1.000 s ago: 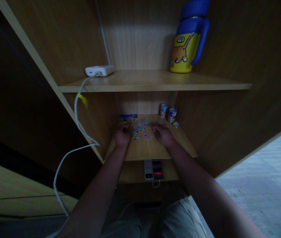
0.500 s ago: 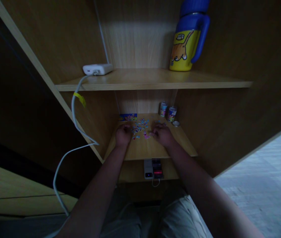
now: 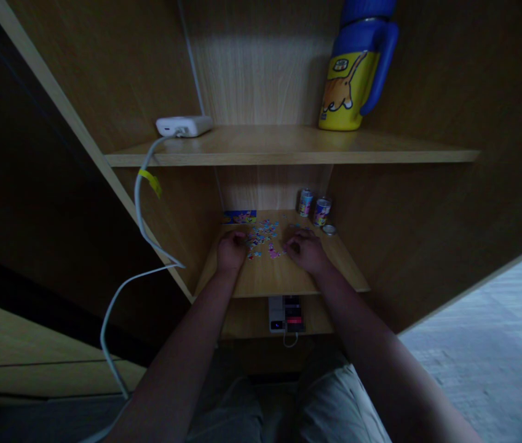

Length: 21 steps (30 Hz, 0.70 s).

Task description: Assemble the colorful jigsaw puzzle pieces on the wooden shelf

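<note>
Small colourful puzzle pieces point(image 3: 263, 237) lie scattered on the middle wooden shelf point(image 3: 279, 280). My left hand point(image 3: 231, 252) rests at the left edge of the heap, fingers curled under, what they grip hidden. My right hand point(image 3: 304, 251) lies at the right edge, fingers bent down onto the pieces, pinching at something too small to name. A blue picture card point(image 3: 239, 216) lies flat at the back left of the shelf.
Two small printed cans point(image 3: 313, 208) and a round lid point(image 3: 329, 229) stand at the back right. The upper shelf holds a blue-and-yellow jug point(image 3: 355, 67) and a white charger point(image 3: 183, 125) with a hanging cable point(image 3: 143, 227). A small device point(image 3: 285, 314) sits on the lower shelf.
Both hands stay at the puzzle heap with slight finger shifts. The view has drifted a little; nothing else moved.
</note>
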{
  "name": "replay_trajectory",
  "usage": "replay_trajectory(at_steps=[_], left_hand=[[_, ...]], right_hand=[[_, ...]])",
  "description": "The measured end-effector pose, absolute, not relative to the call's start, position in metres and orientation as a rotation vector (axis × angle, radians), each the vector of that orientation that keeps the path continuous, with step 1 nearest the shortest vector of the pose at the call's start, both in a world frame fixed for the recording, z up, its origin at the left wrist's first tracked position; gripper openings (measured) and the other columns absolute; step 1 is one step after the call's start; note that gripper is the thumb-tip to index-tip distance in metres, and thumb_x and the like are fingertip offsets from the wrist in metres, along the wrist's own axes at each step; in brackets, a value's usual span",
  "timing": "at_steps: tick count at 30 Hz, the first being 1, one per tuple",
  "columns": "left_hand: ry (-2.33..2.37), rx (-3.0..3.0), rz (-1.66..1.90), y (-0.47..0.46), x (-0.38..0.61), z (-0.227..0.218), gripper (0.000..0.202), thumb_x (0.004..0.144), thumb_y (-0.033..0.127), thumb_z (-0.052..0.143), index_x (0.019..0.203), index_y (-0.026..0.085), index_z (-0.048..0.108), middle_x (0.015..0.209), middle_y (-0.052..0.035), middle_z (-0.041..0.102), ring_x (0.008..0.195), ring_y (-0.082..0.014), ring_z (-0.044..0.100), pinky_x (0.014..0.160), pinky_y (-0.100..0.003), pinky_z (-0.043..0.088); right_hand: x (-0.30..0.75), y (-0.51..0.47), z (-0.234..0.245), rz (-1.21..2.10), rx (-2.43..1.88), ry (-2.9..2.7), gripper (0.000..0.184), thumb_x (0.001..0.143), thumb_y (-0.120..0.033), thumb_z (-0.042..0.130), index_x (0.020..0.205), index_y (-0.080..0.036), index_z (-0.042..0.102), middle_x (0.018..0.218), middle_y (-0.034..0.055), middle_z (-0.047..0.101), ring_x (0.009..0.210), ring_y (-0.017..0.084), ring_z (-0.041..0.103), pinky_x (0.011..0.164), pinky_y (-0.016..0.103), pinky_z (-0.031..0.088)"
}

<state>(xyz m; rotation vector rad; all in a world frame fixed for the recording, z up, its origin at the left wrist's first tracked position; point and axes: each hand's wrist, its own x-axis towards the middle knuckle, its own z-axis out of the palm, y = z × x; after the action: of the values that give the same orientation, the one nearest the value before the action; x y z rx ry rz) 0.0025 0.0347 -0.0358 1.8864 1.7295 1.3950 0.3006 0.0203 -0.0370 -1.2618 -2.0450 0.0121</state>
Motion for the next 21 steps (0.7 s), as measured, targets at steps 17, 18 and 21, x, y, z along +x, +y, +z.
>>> replay_trajectory(at_steps=[17, 18, 21], left_hand=[[1.702, 2.022, 1.358, 0.033, 0.007, -0.033, 0.028, 0.111, 0.041, 0.073, 0.128, 0.018, 0.074, 0.130, -0.0107, 0.074, 0.113, -0.0257, 0.074, 0.101, -0.048, 0.065], [1.683, 2.057, 1.342, 0.032, 0.009, -0.031, 0.028, 0.111, 0.041, 0.073, 0.127, 0.018, 0.074, 0.130, -0.0107, 0.074, 0.113, -0.0258, 0.074, 0.102, -0.048, 0.064], [1.582, 2.192, 1.272, 0.024, 0.016, -0.025, 0.024, 0.110, 0.038, 0.074, 0.120, 0.017, 0.076, 0.126, -0.0096, 0.076, 0.115, -0.0260, 0.074, 0.105, -0.050, 0.062]], right_hand=[[0.298, 0.015, -0.033, 0.027, -1.424, -2.041, 0.016, 0.103, -0.035, 0.072, 0.106, -0.024, 0.083, 0.125, 0.0116, 0.077, 0.126, 0.033, 0.064, 0.109, 0.048, 0.048], [0.297, 0.014, -0.033, 0.025, -1.448, -2.044, 0.019, 0.103, -0.042, 0.074, 0.103, -0.024, 0.082, 0.124, 0.0118, 0.077, 0.125, 0.034, 0.064, 0.108, 0.049, 0.048], [0.297, 0.013, -0.033, 0.044, -1.451, -2.071, 0.022, 0.099, -0.047, 0.080, 0.102, -0.026, 0.083, 0.126, 0.0107, 0.077, 0.126, 0.034, 0.064, 0.109, 0.050, 0.047]])
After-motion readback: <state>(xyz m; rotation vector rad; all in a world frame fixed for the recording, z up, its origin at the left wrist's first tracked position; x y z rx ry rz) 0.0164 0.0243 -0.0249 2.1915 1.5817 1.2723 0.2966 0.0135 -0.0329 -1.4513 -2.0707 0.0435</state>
